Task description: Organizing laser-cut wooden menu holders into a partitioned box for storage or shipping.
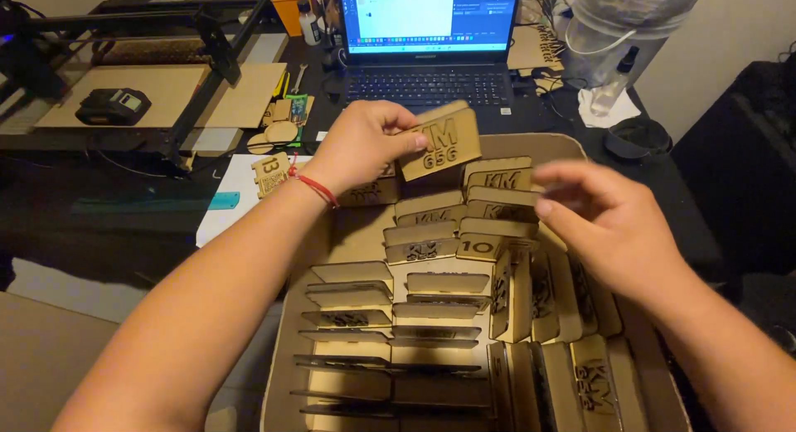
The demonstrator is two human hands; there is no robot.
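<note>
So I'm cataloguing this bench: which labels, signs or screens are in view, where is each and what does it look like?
Laptop screen: top centre, lit white and blue rectangle.
Plaque: in the left hand, tan wooden rectangle with engraved marks.
Stacked plaques: same kind, filling the cardboard box.
Small plaque: left of the box, on white paper.

Plaques [431, 316] stacked in box [278, 382]; laptop [427, 42] behind; engraver [149, 34] far left.

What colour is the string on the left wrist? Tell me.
Red: a thin cord bracelet on the left hand's wrist, clearest in the head view.
</note>
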